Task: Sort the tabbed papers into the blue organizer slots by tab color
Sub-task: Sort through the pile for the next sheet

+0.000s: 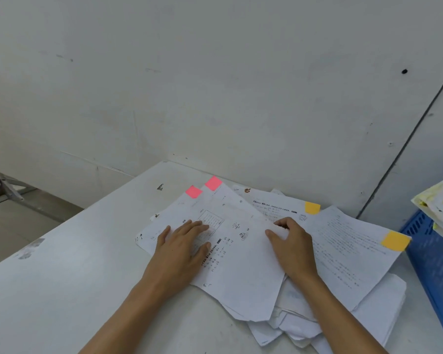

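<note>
Right now the left hand point(183, 245) lies flat, fingers spread, on the top pink-tabbed sheet point(230, 241), while the right hand point(290, 241) curls over that sheet's edge (pinch unclear); the blue organizer point(435, 261) stands at the table's point(62, 277) right edge.

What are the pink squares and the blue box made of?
The pink tabs look like thin matte sticky-note paper: flat, bright, stuck at the sheets' corners. The blue organizer looks like moulded plastic, going by its even colour and the row of vent slots in its wall, though only part of it shows.
</note>
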